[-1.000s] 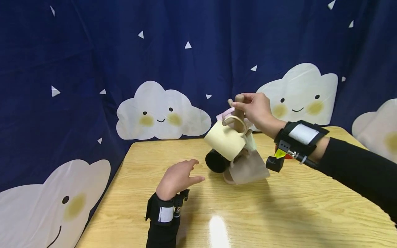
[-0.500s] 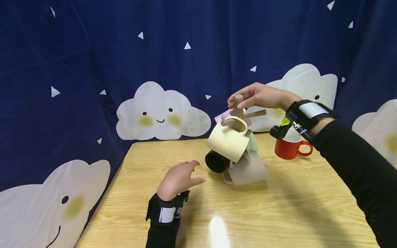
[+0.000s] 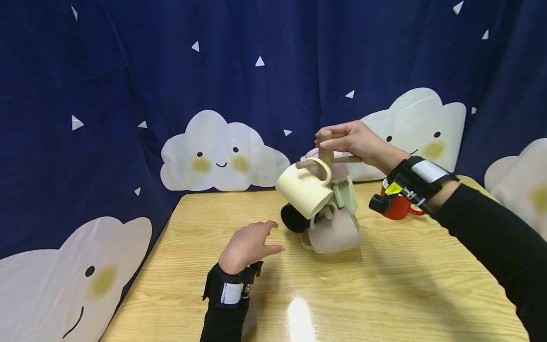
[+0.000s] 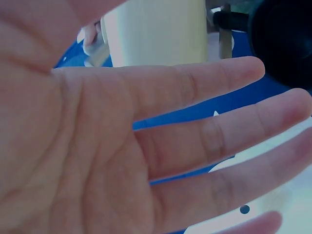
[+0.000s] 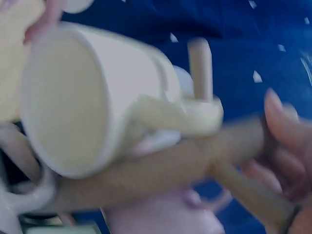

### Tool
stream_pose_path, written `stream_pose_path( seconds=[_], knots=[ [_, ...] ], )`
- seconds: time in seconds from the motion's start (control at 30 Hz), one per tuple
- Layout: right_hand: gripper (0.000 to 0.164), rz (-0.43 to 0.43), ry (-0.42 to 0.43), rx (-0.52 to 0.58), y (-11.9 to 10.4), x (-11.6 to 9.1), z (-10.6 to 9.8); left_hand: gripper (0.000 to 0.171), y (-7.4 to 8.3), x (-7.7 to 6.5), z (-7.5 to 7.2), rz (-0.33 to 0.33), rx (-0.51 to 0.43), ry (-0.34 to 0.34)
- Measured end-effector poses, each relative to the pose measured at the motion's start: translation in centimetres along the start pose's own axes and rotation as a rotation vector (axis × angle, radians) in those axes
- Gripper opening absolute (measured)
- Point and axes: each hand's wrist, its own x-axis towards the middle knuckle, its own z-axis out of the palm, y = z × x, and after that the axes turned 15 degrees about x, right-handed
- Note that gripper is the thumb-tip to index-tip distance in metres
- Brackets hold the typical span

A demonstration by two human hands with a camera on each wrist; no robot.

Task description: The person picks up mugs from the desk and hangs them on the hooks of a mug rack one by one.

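Observation:
My right hand [image 3: 358,143] pinches the top of the wooden mug tree [image 3: 326,151] between thumb and fingers. A cream mug [image 3: 302,191] hangs tilted by its handle from an upper peg at the front left. Below it are a black mug [image 3: 293,218] and a greyish-beige mug [image 3: 335,232]. A pale green mug [image 3: 348,194] and a pink mug [image 3: 341,170] show partly behind. One upper peg [image 3: 349,159] on the right carries no mug. My left hand [image 3: 247,246] holds nothing, fingers extended, left of the tree; its palm fills much of the left wrist view.
A red mug [image 3: 396,209] stands on the wooden table [image 3: 410,285] at the back right, partly hidden by my right wrist camera. Behind the table hangs a dark blue curtain [image 3: 265,28] with white clouds.
My right hand lifted around the top of the mug tree, then settled back onto its post. The tree has turned slightly, the cream mug shifting left. My left hand stays nearly still.

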Motion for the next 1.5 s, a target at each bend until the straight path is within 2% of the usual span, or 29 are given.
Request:
stream_pose_path(
  seconds=[0.13, 0.27, 0.33, 0.4, 0.43, 0.5, 0.7, 0.77, 0.83, 1.0, 1.17, 1.23, 1.37, 1.43, 1.5],
  knots=[
    [0.043, 0.054, 0.199, 0.044, -0.1, -0.6, 2.3, 0.054, 0.1, 0.2, 0.1, 0.010, 0.007, -0.001],
    [0.040, 0.022, 0.411, 0.054, 0.1, -0.8, 4.8, 0.054, 0.2, 0.2, 0.3, 0.015, 0.000, -0.009],
    [0.037, -0.007, 0.484, 0.049, 0.3, -0.8, 5.6, 0.054, 0.2, 0.2, 0.3, 0.017, -0.001, -0.007],
    [0.035, -0.021, 0.494, 0.040, 0.4, -0.7, 5.8, 0.054, 0.1, 0.2, 0.3, 0.018, 0.001, -0.003],
    [0.035, -0.023, 0.470, 0.033, 0.4, -0.6, 5.6, 0.054, 0.1, 0.1, 0.2, 0.015, -0.001, 0.001],
    [0.035, -0.032, 0.368, 0.003, 0.3, -0.3, 4.5, 0.054, 0.0, 0.1, 0.1, 0.010, -0.004, 0.010],
    [0.038, -0.090, -0.105, -0.102, 0.8, 0.8, -0.2, 0.054, 0.0, 0.1, -0.1, 0.003, -0.005, 0.004],
    [0.036, -0.105, -0.180, -0.111, 1.1, 0.9, -0.9, 0.054, 0.1, 0.2, 0.0, 0.010, 0.001, -0.002],
    [0.033, -0.106, -0.190, -0.064, 1.4, 1.0, -0.8, 0.054, 0.1, 0.2, 0.0, 0.017, 0.009, -0.004],
    [0.019, -0.123, -0.034, 0.102, 1.6, 0.8, 1.0, 0.055, 0.1, 0.1, -0.1, 0.011, 0.009, -0.002],
    [0.017, -0.113, 0.130, 0.148, 1.5, 0.5, 2.5, 0.054, 0.1, -0.1, -0.1, 0.020, 0.005, -0.001],
    [0.020, -0.101, 0.206, 0.152, 1.4, 0.3, 3.1, 0.054, 0.1, -0.1, -0.2, 0.020, 0.008, 0.003],
    [0.036, -0.102, 0.382, 0.078, 1.4, 0.0, 4.2, 0.054, 0.1, -0.1, 0.0, 0.020, 0.016, 0.004],
    [0.036, -0.115, 0.461, 0.082, 1.6, 0.1, 4.7, 0.054, 0.1, 0.0, 0.1, 0.017, 0.018, -0.001],
    [0.034, -0.136, 0.524, 0.034, 1.8, 0.1, 5.2, 0.054, 0.1, 0.0, 0.1, 0.015, 0.017, -0.003]
  ],
)
